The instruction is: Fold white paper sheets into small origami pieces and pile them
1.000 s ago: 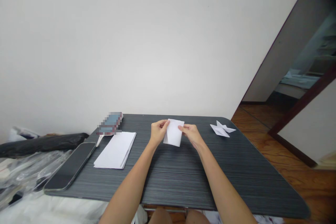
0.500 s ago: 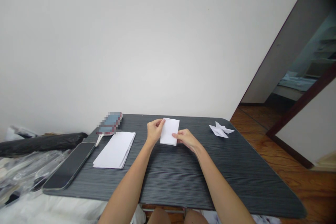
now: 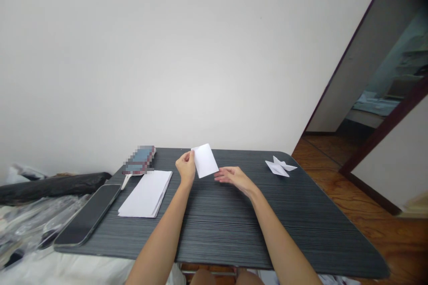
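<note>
My left hand [image 3: 186,168] pinches the left edge of a small folded white paper [image 3: 205,160] and holds it up above the dark striped table [image 3: 230,222], tilted. Just to the right of the paper is my right hand [image 3: 232,176], fingers stretched toward its lower corner; whether the fingertips touch it I cannot tell. Nothing is in the right hand.
A stack of white sheets [image 3: 147,193] lies to the left, with a dark phone [image 3: 87,215] beside it and a blurred blue object [image 3: 139,160] behind. A folded white paper figure [image 3: 279,166] sits at the far right. The wall stands close behind the table; wooden floor and a doorway are to the right.
My left hand has carried the paper to the left and tilted it. My right hand has let go of the paper and opened, staying low beside it.
</note>
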Demonstrator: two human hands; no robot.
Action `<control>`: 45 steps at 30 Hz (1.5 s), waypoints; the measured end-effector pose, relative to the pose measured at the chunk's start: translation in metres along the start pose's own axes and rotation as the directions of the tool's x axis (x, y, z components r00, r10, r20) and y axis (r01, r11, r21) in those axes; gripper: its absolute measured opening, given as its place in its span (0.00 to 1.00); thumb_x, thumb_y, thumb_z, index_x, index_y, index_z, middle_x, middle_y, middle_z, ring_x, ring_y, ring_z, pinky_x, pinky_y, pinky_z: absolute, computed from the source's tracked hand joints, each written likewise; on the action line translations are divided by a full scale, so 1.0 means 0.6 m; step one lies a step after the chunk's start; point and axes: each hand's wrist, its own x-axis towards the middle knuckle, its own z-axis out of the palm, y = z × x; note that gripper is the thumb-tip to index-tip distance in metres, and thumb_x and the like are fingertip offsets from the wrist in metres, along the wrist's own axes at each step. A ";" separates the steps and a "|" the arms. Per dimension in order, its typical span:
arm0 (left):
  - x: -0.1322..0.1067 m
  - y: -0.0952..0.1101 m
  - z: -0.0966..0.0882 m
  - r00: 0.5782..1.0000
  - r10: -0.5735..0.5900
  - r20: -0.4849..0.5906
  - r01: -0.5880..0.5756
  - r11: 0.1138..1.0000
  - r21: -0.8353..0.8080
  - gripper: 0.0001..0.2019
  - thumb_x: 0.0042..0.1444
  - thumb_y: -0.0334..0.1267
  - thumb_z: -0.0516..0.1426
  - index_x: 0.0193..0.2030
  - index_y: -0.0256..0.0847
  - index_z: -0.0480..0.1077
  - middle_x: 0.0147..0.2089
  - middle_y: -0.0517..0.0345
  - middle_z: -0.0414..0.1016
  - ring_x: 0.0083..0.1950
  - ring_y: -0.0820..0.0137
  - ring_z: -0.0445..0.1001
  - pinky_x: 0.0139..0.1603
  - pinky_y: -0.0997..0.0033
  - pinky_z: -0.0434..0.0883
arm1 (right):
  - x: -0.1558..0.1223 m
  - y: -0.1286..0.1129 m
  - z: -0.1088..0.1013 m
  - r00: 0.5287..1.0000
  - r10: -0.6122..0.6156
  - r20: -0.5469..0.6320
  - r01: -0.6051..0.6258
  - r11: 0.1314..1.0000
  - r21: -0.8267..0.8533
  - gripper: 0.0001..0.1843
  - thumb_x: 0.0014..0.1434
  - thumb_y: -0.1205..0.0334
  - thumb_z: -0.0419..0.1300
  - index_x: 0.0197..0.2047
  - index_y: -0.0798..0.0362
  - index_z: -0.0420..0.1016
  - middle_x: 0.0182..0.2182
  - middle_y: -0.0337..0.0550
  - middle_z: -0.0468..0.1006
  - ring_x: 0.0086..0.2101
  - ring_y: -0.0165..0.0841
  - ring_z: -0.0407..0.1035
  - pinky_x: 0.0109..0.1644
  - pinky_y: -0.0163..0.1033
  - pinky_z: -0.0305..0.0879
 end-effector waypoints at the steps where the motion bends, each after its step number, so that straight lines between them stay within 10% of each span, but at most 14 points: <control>1: -0.002 -0.002 0.003 1.000 -0.005 0.018 0.005 1.000 -0.017 0.16 0.45 0.44 0.53 0.31 0.30 0.71 0.30 0.51 0.75 0.31 0.68 0.72 0.30 0.74 0.68 | 0.003 0.002 0.002 0.999 -0.017 -0.039 0.017 1.000 0.014 0.20 0.46 0.51 0.57 0.36 0.59 0.72 0.33 0.50 0.76 0.32 0.32 0.71 0.37 0.37 0.65; 6: -0.013 -0.004 0.015 0.990 -0.002 0.139 0.006 1.000 -0.025 0.17 0.48 0.44 0.52 0.33 0.29 0.70 0.31 0.48 0.74 0.32 0.67 0.73 0.32 0.71 0.69 | 0.020 0.014 0.002 0.972 -0.121 -0.200 0.103 0.990 -0.097 0.17 0.45 0.52 0.58 0.29 0.60 0.72 0.27 0.48 0.75 0.28 0.34 0.70 0.33 0.38 0.65; 10: -0.025 0.028 0.012 0.935 0.290 0.205 -0.322 0.936 0.144 0.18 0.52 0.40 0.50 0.49 0.35 0.62 0.49 0.44 0.67 0.49 0.65 0.66 0.48 0.65 0.63 | 0.015 0.008 -0.013 0.793 -0.437 -0.426 0.154 0.819 -0.553 0.15 0.52 0.54 0.49 0.24 0.55 0.68 0.21 0.42 0.71 0.25 0.32 0.65 0.31 0.36 0.60; 15: -0.059 0.072 0.014 0.498 0.505 0.705 -0.819 0.542 0.191 0.14 0.56 0.33 0.45 0.48 0.45 0.62 0.51 0.50 0.64 0.55 0.67 0.59 0.57 0.55 0.41 | -0.005 -0.017 -0.009 0.774 -0.626 -0.093 0.311 0.504 -0.806 0.13 0.57 0.64 0.43 0.29 0.53 0.66 0.27 0.44 0.68 0.31 0.32 0.63 0.36 0.36 0.57; 17: -0.068 0.072 0.017 0.440 0.462 0.770 -0.853 0.483 0.198 0.12 0.56 0.33 0.44 0.43 0.43 0.66 0.44 0.51 0.69 0.50 0.67 0.64 0.54 0.55 0.41 | -0.010 -0.024 -0.002 0.782 -0.623 -0.010 0.367 0.474 -0.800 0.12 0.57 0.66 0.42 0.30 0.53 0.66 0.29 0.44 0.68 0.32 0.32 0.62 0.37 0.36 0.57; 24: -0.040 0.052 0.003 0.493 0.404 0.770 -0.841 0.447 0.305 0.10 0.55 0.33 0.47 0.29 0.39 0.67 0.30 0.57 0.70 0.38 0.71 0.65 0.45 0.62 0.46 | -0.011 -0.030 -0.019 0.778 -0.629 -0.004 0.391 0.489 -0.780 0.12 0.57 0.65 0.44 0.26 0.54 0.65 0.28 0.43 0.67 0.31 0.31 0.62 0.38 0.36 0.57; 30: 0.009 0.061 -0.034 0.772 0.422 0.476 -0.634 0.566 0.526 0.11 0.56 0.34 0.44 0.30 0.38 0.66 0.30 0.55 0.71 0.36 0.70 0.65 0.42 0.64 0.48 | -0.022 -0.035 -0.055 0.750 -0.651 -0.117 0.316 0.509 -0.800 0.12 0.56 0.64 0.45 0.25 0.54 0.66 0.27 0.42 0.66 0.30 0.31 0.62 0.38 0.36 0.56; 32: 0.000 0.071 -0.029 0.723 0.396 0.566 -0.670 0.604 0.432 0.10 0.56 0.35 0.45 0.35 0.40 0.67 0.34 0.55 0.72 0.39 0.70 0.66 0.43 0.65 0.49 | -0.025 -0.036 -0.050 0.782 -0.621 -0.061 0.342 0.507 -0.791 0.13 0.56 0.64 0.45 0.25 0.54 0.66 0.27 0.42 0.66 0.30 0.31 0.62 0.38 0.36 0.57; 35: -0.028 0.078 -0.008 0.471 0.312 0.825 -0.728 0.666 0.163 0.10 0.53 0.36 0.48 0.37 0.41 0.69 0.36 0.55 0.72 0.39 0.70 0.67 0.43 0.68 0.54 | -0.025 -0.037 -0.033 0.799 -0.601 -0.009 0.386 0.524 -0.760 0.12 0.56 0.63 0.46 0.26 0.53 0.67 0.28 0.42 0.67 0.31 0.31 0.62 0.38 0.36 0.57; 37: -0.044 0.075 0.006 0.446 0.279 0.850 -0.658 0.746 0.101 0.10 0.53 0.37 0.48 0.34 0.41 0.70 0.33 0.55 0.73 0.35 0.71 0.68 0.39 0.70 0.59 | -0.021 -0.037 -0.025 0.788 -0.613 -0.055 0.395 0.573 -0.718 0.11 0.55 0.62 0.48 0.25 0.53 0.68 0.27 0.42 0.68 0.31 0.31 0.63 0.38 0.36 0.58; 41: -0.053 0.060 0.020 0.683 0.219 0.697 -0.375 0.924 0.077 0.10 0.51 0.39 0.49 0.30 0.38 0.69 0.30 0.55 0.72 0.30 0.72 0.69 0.31 0.75 0.64 | -0.008 -0.033 -0.020 0.756 -0.544 -0.364 0.366 0.813 -0.454 0.10 0.49 0.57 0.55 0.31 0.54 0.70 0.30 0.44 0.72 0.32 0.33 0.66 0.38 0.37 0.61; 45: -0.050 0.054 0.022 0.830 0.118 0.545 -0.136 0.991 -0.006 0.10 0.50 0.42 0.51 0.32 0.36 0.66 0.25 0.58 0.71 0.25 0.74 0.68 0.23 0.79 0.63 | 0.002 -0.020 -0.014 0.901 -0.294 -0.318 0.289 0.955 -0.063 0.21 0.42 0.55 0.60 0.39 0.56 0.70 0.33 0.47 0.75 0.32 0.35 0.69 0.38 0.40 0.64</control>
